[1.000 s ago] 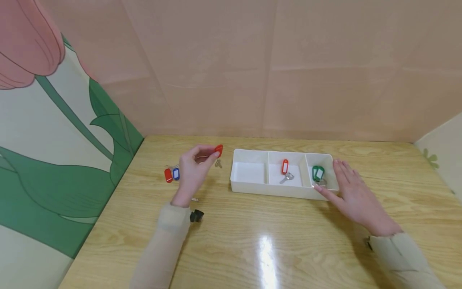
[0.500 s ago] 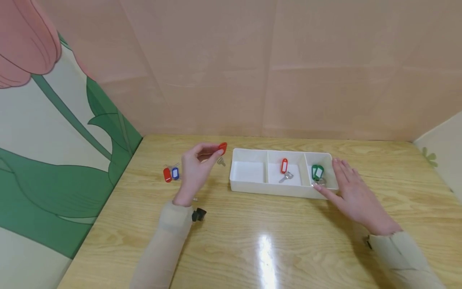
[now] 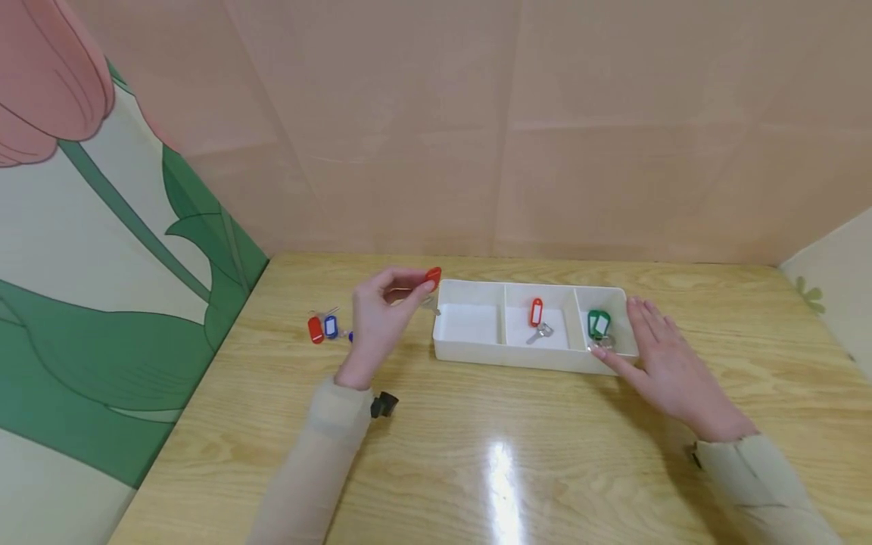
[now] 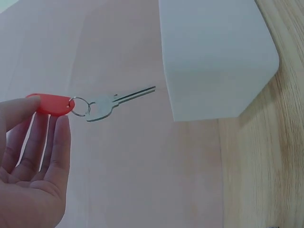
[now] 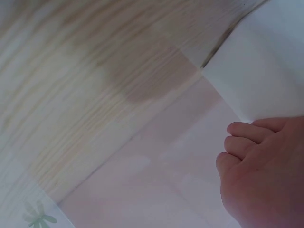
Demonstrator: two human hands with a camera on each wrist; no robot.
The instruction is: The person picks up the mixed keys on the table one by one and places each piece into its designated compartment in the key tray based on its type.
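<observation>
My left hand [image 3: 381,316] pinches a red key tag [image 4: 54,104] between thumb and fingers. From the tag's ring hangs a silver key [image 4: 116,104], its tip close to the left end of the white three-part tray [image 3: 518,358]. My right hand [image 3: 671,371] rests against the tray's right end, thumb over the front rim and fingers along the side. In the tray's middle compartment lies another red key tag [image 3: 536,312] with its key [image 3: 541,333]. Green key tags [image 3: 599,325] with keys sit in the right compartment; the left compartment [image 3: 470,324] holds nothing.
Left of my left hand, a red key tag [image 3: 316,330] and a blue key tag [image 3: 331,326] lie on the wooden table [image 3: 436,454]. Another blue piece [image 3: 351,336] shows partly behind that hand. A draped pinkish sheet [image 3: 504,151] rises behind the table's back edge.
My left hand has moved right with the red key tag, bringing the hanging key to the tray's left end. A blue piece has come into view behind it. The right hand stays put.
</observation>
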